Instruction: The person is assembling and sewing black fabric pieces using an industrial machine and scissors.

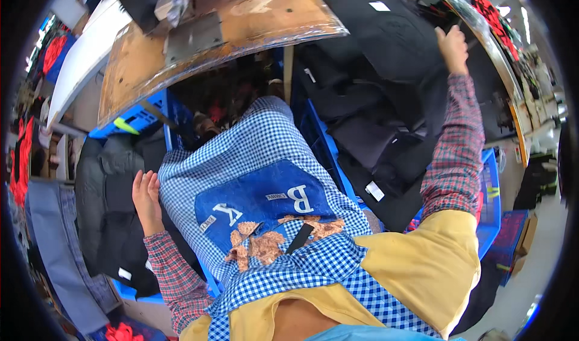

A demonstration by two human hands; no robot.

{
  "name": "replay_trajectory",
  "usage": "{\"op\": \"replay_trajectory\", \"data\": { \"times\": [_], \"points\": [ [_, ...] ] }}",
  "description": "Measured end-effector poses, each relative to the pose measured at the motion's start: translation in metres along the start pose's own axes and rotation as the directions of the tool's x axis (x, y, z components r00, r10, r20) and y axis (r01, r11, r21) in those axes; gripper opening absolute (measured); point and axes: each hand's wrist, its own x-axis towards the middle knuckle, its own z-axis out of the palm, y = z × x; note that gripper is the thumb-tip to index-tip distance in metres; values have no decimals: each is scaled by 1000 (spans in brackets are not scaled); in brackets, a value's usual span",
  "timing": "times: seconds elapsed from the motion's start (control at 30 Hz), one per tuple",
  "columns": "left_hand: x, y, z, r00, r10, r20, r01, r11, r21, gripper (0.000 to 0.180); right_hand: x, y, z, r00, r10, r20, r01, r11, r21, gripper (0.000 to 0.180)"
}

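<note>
My left hand [146, 201] is at my left side with its fingers stretched upward. It holds nothing I can see and is nearest to a pile of black garments [114, 190] in a blue crate. Reaching far to the right, my right hand [453, 50] is over a large heap of black cloth pieces [386, 63], close to its far right edge. Its thumb stands apart from the fingers, and nothing shows between them. White labels, such as one tag [374, 191], lie on the black cloth.
A wooden worktable [259, 18] with a taped edge stands ahead, with a grey metal plate [193, 38] on it. Blue plastic crates, one crate [491, 202] at the right, surround my seat. A blue checked apron [241, 142] covers my lap. Grey-blue fabric [51, 250] hangs at the left.
</note>
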Motion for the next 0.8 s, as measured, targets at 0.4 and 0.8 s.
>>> {"op": "replay_trajectory", "data": {
  "times": [0.4, 0.8],
  "points": [
    [-51, -119, -140, 874, -13, -485, 304, 795, 526, 57, -127, -131, 78, 714, -342, 611, 215, 937, 275, 72],
    [11, -188, -199, 651, 15, -759, 690, 404, 600, 75, -270, -164, -54, 591, -789, -168, 751, 462, 472, 37]
  ]
}}
